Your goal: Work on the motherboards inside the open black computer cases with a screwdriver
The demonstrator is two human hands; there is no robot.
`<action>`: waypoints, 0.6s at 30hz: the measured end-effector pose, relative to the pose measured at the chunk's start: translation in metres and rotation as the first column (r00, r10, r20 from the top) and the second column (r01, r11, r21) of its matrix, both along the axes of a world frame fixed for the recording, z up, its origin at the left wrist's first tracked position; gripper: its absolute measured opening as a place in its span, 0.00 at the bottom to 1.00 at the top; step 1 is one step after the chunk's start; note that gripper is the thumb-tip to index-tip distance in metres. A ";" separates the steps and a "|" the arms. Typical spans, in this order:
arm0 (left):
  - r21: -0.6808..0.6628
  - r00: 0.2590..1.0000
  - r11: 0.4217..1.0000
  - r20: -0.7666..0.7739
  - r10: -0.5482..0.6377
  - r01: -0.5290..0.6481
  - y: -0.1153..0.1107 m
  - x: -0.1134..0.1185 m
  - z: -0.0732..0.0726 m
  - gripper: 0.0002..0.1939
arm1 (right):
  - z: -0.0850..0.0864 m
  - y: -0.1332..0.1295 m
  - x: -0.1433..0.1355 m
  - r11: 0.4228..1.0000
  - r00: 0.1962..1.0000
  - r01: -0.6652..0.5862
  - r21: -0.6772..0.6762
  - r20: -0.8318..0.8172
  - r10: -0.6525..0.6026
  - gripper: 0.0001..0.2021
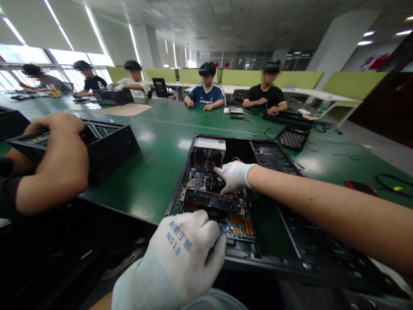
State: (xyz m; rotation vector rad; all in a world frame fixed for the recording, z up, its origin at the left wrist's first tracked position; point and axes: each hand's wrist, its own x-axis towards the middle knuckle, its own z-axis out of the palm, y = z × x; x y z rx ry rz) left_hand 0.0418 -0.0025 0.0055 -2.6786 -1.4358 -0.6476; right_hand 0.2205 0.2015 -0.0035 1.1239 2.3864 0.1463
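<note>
An open black computer case (180, 183) lies on its side before me, its motherboard (237, 232) showing. My left hand (180, 254), in a white glove, is curled closed at the near side of the case, by the graphics card (211, 200). Whatever its fingers hold, if anything, is hidden. My right hand (235, 175), gloved too, reaches into the case over the CPU cooler (215, 180). Its index finger stretches toward the power supply (208, 155), and the thumb is spread apart below. No held object shows in it.
On the left a co-worker's bare arms (56, 159) reach into another black case (112, 146). Several people sit across the green table (155, 142). Beyond my case lies a black perforated panel (293, 137). A phone (361, 187) and a black cable (387, 181) are at the right.
</note>
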 end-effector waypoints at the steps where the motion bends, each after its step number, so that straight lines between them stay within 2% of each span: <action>1: 0.000 1.000 1.000 0.006 -0.002 0.001 0.000 0.000 0.000 0.13 | -0.004 0.002 -0.002 1.000 1.000 -0.009 0.000 0.004 0.009 0.51; 5: -0.001 1.000 1.000 0.026 -0.017 0.017 0.000 0.000 0.001 0.13 | -0.009 0.005 -0.003 0.999 0.999 -0.053 0.005 0.007 0.053 0.45; 12: -0.022 0.999 1.000 0.040 -0.012 0.013 0.001 0.000 -0.002 0.13 | 0.007 0.003 0.019 0.994 0.998 -0.059 0.088 -0.006 0.060 0.44; 18: -0.040 0.999 0.999 0.047 -0.010 0.012 -0.001 -0.002 -0.003 0.12 | 0.015 0.015 0.041 0.989 0.998 -0.023 0.148 0.062 0.014 0.42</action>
